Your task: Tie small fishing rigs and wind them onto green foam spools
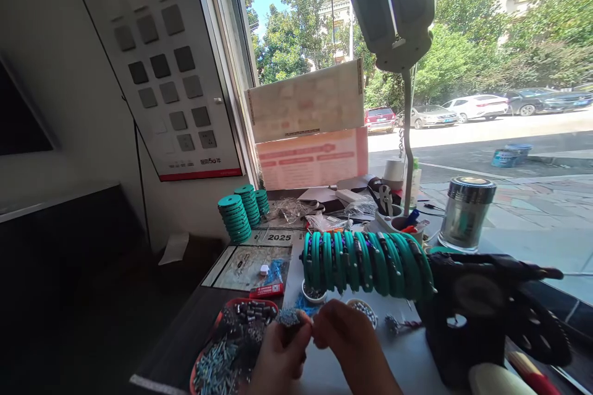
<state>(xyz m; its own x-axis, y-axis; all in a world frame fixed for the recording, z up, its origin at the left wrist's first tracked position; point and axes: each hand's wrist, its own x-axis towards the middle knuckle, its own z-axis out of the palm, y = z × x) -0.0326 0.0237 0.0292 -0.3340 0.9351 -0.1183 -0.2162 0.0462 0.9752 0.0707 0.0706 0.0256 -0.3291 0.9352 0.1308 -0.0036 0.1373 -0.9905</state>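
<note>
My left hand (281, 349) is closed round a small silvery-blue, rough-textured bundle (288, 317) whose kind I cannot make out. My right hand (345, 328) is closed in a pinch, its fingertips touching or very near those of the left; what it pinches, if anything, is too small to see. Just beyond the hands, a row of green spools (364, 262) with thin coloured windings sits on a dark stand (467, 308). Below left of my left hand is a red-rimmed tray (197, 361) holding loose screw-like metal pieces (215, 364) and small metal cylinders (254, 310).
Two small bowls of tiny parts, a left one (315, 300) and a right one (376, 320), stand under the spools. Stacked green discs (235, 219) are at the back left. A glass jar (466, 216) and a lamp arm (408, 154) rise behind the stand. A red packet (267, 291) lies beyond the tray.
</note>
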